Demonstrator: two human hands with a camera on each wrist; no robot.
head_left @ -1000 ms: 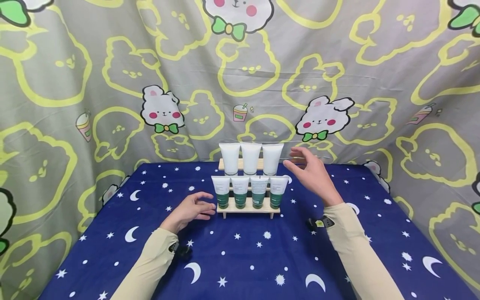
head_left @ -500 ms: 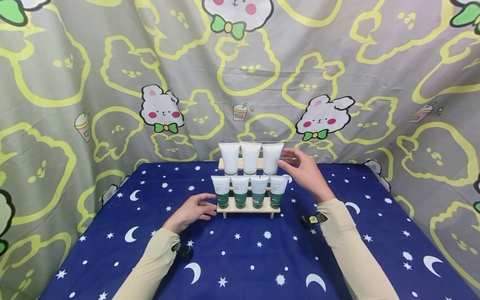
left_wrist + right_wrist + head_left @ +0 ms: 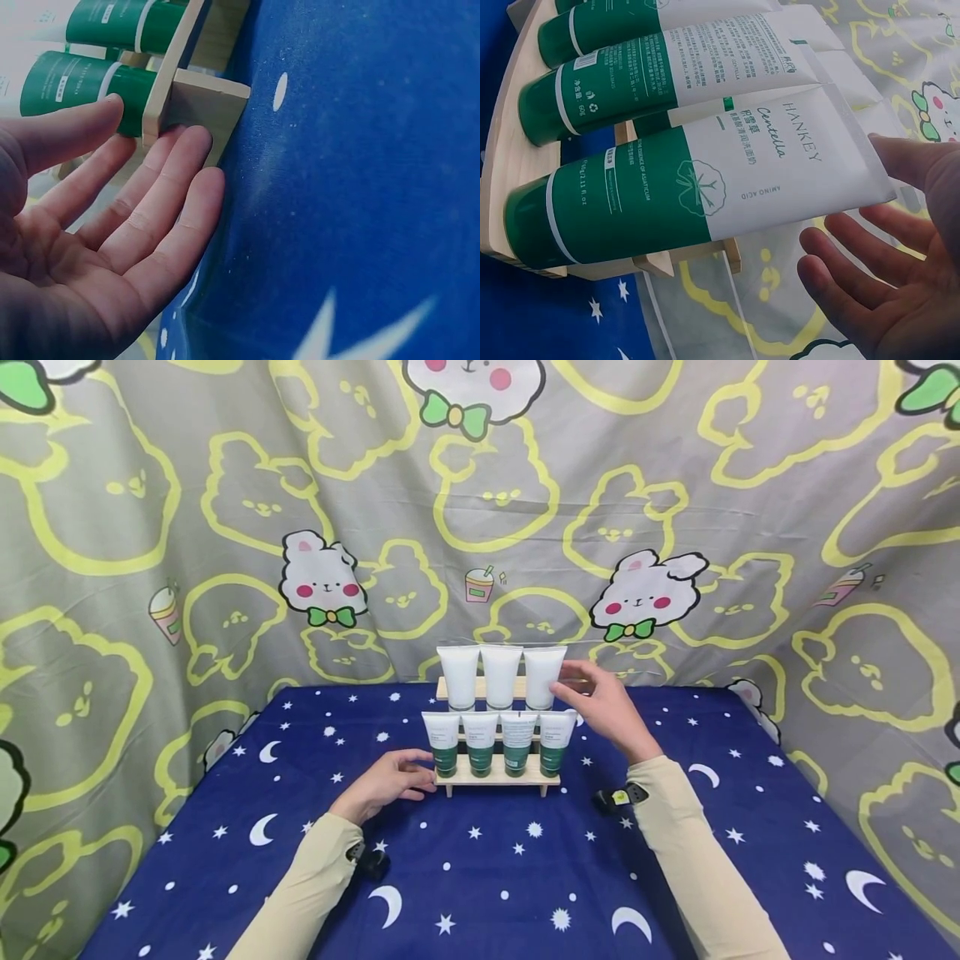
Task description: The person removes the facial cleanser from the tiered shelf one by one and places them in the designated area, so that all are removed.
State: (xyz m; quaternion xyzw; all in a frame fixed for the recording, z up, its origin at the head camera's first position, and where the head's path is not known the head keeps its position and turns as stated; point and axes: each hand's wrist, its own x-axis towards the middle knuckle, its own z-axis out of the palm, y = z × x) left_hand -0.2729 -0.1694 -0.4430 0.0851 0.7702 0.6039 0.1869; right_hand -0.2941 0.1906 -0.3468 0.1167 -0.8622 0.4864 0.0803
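A small stepped wooden rack bears squeeze tubes in two rows. Several white-and-green tubes stand cap-down on the front shelf, and three tubes showing white upper parts stand behind. My left hand is at the rack's left end; in the left wrist view the thumb lies by a green tube's cap and the fingertips are right at the wooden leg. My right hand is at the back right tube, thumb overlapping its right edge, fingers loosely bent and spread. Part of that thumb is hidden behind the front tube in the right wrist view.
A dark blue cloth with white moons and stars covers the table. Behind it hangs a grey curtain with yellow outlines and rabbit prints, close to the rack's back. Dark wrist devices sit on both wrists.
My right hand has moved left, from beside the back right tube to its edge. My left hand has shifted slightly right, closer to the rack. The tubes and rack stay in place.
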